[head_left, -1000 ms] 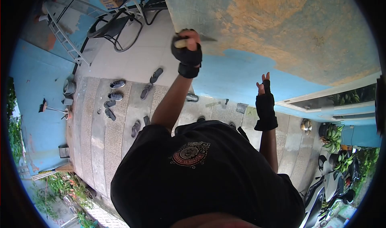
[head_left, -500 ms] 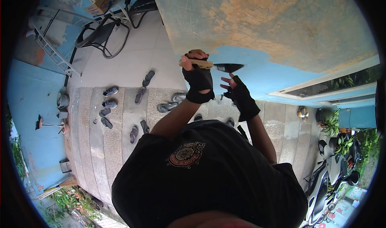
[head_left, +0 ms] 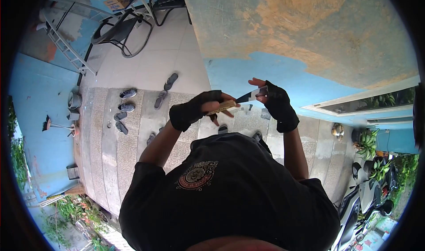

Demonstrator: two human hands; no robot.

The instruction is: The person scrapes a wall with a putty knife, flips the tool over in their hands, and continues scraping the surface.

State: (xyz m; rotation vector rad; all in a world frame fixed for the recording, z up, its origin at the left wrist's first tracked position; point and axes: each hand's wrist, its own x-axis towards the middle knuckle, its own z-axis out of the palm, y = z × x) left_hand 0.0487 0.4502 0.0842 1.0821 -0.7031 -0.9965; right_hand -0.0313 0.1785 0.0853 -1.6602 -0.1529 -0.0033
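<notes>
A putty knife [head_left: 227,106] with a wooden handle and a flat metal blade lies across the space before my chest. My left hand [head_left: 195,109], in a black fingerless glove, grips it by the handle, with some fingers stretched out underneath. At the wide end of the blade, my right hand [head_left: 276,102], gloved the same way, pinches the metal between thumb and fingers. Part of the blade edge is hidden by those fingers. Beyond both hands stands a blue wall [head_left: 239,74] whose upper part shows bare grey and tan patches.
Slippers and shoes [head_left: 127,107] lie on the tiled floor to the left. A black chair [head_left: 119,36] and a metal ladder [head_left: 66,45] stand at the upper left. A framed window [head_left: 367,100] is at right, with parked motorbikes [head_left: 358,206] below it.
The putty knife has come down closer to my body and tilted. My right hand has risen slightly and taken the blade's end. My left hand has shifted down and left.
</notes>
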